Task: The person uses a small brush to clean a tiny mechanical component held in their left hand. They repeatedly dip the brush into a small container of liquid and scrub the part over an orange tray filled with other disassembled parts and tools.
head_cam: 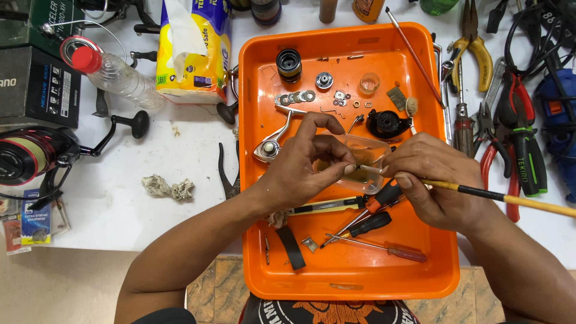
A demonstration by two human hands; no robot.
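The tiny part pinched in the left grip (309,165) is too small to identify, the brush (510,198) handle runs off the right edge, and both hands hide much of the clear plastic container (366,153).

A glossy, smooth orange plastic tray (258,180) is seen on a matt white desk (120,204). A clear, thin plastic tub (367,153) is set over it, and polished silver metal is shown by the reel handle arm (277,135) and the small washers (295,97). A lacquered yellow wooden shaft with a black band is shown by the brush (498,196). Translucent red plastic is used for the screwdriver handle (407,254), and matt black rubber with an orange band for another grip (384,196). A crumpled, rough grey rag (168,188) is laid beside shiny printed plastic wrap on the tissue pack (195,54).
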